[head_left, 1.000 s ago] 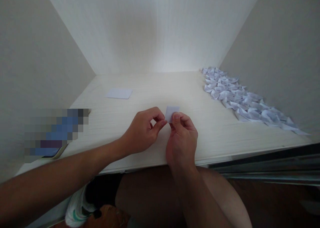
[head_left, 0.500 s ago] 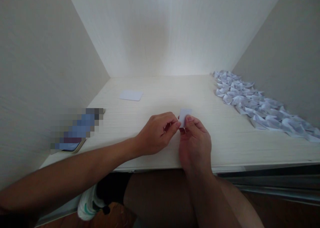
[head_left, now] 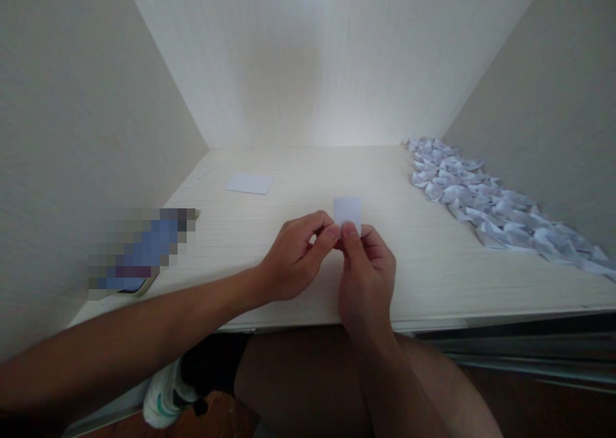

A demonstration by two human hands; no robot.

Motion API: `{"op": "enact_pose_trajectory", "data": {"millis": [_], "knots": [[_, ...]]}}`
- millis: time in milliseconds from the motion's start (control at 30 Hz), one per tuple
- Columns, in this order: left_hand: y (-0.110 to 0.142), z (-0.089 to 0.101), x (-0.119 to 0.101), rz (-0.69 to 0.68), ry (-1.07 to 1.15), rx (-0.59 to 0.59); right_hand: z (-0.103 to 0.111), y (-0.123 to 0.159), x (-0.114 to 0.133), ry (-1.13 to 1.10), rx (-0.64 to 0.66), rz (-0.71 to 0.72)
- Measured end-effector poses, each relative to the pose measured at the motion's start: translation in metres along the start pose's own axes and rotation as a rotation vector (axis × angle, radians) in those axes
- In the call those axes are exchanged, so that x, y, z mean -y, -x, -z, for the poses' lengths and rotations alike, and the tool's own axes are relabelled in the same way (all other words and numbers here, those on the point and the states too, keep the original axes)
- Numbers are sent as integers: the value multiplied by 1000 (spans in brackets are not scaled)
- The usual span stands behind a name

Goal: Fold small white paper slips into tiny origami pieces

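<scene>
A small white piece of paper point(head_left: 347, 210) is held upright above the tabletop, between my two hands. My right hand point(head_left: 368, 265) grips its lower part, thumb pressed flat on the near face and the fingers curled behind. At the paper's lower left corner, my left hand point(head_left: 303, 252) pinches with thumb and forefinger. The paper's bottom edge is hidden by my thumbs. Farther back on the left lies a flat stack or sheet of white paper point(head_left: 249, 183), apart from both hands.
Many folded white paper pieces point(head_left: 481, 194) lie in a long band along the right wall. A blurred-out phone point(head_left: 144, 252) rests at the left edge. Pale walls point(head_left: 308, 59) enclose the table point(head_left: 298, 168) on three sides. My legs are below the front edge.
My right hand has turned the paper so more of its face shows, and its thumb has shifted to the lower middle. Both hands have moved slightly left.
</scene>
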State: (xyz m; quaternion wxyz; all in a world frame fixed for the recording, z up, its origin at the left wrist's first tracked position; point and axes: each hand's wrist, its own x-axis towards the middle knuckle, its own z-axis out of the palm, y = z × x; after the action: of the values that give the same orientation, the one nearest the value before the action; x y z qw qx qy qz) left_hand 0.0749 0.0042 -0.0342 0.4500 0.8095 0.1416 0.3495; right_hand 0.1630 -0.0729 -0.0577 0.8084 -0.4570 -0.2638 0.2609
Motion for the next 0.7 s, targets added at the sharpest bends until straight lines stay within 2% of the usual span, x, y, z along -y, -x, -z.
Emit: {"op": "enact_pose_trajectory", "data": {"millis": [200, 333, 700], "knots": [[-1, 2, -2, -33, -64, -28, -3, 3, 2, 44, 3, -2], [-2, 2, 2, -13, -24, -19, -2, 4, -2, -27, 29, -39], [1, 4, 10, -2, -9, -98, -6, 8, -3, -179, 67, -146]]}}
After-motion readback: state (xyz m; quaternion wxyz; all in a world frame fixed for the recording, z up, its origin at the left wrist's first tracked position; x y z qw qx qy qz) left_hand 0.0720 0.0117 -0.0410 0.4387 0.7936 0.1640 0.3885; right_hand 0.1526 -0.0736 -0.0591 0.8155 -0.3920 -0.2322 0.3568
